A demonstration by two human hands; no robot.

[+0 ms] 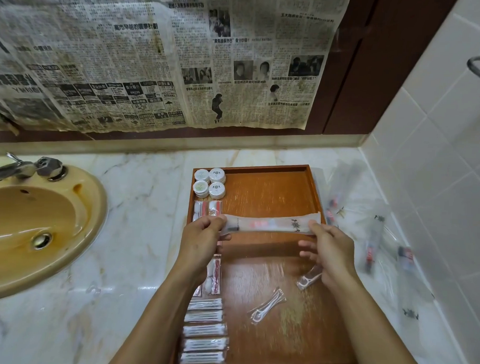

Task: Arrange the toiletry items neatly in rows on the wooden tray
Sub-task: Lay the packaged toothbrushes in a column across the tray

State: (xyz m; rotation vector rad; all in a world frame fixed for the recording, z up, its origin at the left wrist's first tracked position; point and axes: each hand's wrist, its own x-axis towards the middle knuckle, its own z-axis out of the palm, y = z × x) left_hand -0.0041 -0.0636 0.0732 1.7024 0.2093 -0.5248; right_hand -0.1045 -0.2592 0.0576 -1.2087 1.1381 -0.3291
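Between both hands: toothbrush packet (270,224), long and translucent, held level above the wooden tray (271,188), crosswise to its length.
Left hand (203,236): pinching the packet's left end, fingers curled round it.
Right hand (330,249): thumb and forefinger pinching the right end; remaining fingers spread loose beneath.
Beyond left hand: four round soap tubs (209,182), two by two, in the tray's far corner; small sachets (208,208) just past the knuckles.
Under left forearm: further sachets, then a column of cotton-bud packs (205,330) along the tray's left edge.
Below right hand: two floss-pick wrappers (268,304) lying askew on the tray floor.
Right of right hand: loose packets (373,251) scattered on the marble counter (137,232), off the tray.
Step in hand: judged placement of a toothbrush packet, left column done.
Next move calls for: lowering the packet flat and square to the tray edge, clear of the floss picks.
Hard to make out: packet contents blurred; counter packets smeared; sachets partly hidden by the left arm.
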